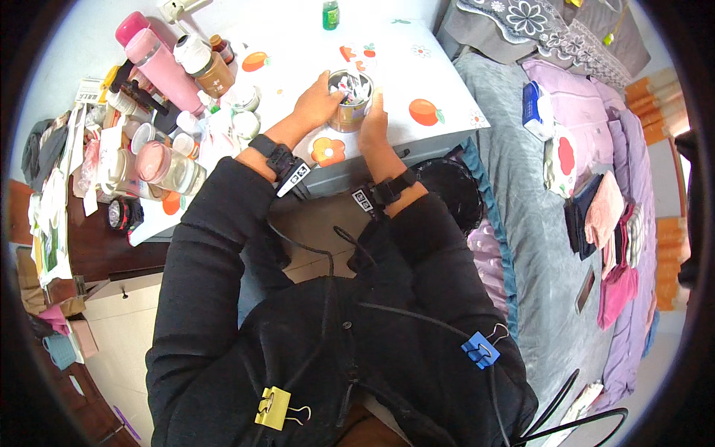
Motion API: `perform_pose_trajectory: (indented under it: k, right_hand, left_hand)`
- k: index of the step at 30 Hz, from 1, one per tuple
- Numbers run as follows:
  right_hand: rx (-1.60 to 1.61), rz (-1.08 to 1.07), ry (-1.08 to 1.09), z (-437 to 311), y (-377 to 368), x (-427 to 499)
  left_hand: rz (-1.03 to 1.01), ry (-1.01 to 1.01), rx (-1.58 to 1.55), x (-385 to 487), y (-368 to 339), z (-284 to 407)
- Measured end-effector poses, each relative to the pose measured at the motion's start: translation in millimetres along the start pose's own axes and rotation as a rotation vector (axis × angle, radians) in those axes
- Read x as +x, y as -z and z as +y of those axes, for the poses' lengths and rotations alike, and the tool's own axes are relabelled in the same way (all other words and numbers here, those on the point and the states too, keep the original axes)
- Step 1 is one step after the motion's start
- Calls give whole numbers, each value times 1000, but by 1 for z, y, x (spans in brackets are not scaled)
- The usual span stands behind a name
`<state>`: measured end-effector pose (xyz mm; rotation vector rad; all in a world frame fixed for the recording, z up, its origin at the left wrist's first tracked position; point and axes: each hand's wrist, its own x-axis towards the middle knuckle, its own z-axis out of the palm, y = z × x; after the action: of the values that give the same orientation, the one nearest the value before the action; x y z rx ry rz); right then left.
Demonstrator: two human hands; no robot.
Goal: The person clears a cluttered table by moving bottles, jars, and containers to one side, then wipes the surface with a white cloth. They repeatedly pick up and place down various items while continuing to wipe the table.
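A round metal tin (350, 119) stands near the front edge of the white tabletop (385, 120), which is printed with fruit and flowers. Small items (352, 90), mostly white wrapped pieces, fill it; their exact kind is too small to tell. Around the tin's left side curls my left hand (317, 105), its thumb at the rim. My right hand (375, 124) lies along the opposite side, fingers pointing up and partly washed out by glare. The tin sits between both hands. Each wrist wears a black strap with a printed marker tag.
Left of my hands crowd a pink thermos (162, 67), a brown bottle with a white cap (209, 70), lidded jars (162, 167) and a headlamp (124, 215). A green bottle (330, 15) stands at the back. Rightward is a bed (503, 167) with folded clothes (603, 209) and a phone (585, 290).
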<state>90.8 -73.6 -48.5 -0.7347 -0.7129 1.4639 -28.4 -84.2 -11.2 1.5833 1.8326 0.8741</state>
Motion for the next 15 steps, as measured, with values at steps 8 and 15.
perform_pose_trajectory:
  k: [8,15]
  right_hand:
    - [313,-202,-208,-23,19,9]
    - [-13,-170,109,-9,21,4]
  left_hand:
    - [86,-91,444,-18,5,28]
    - [181,-153,659,-19,10,45]
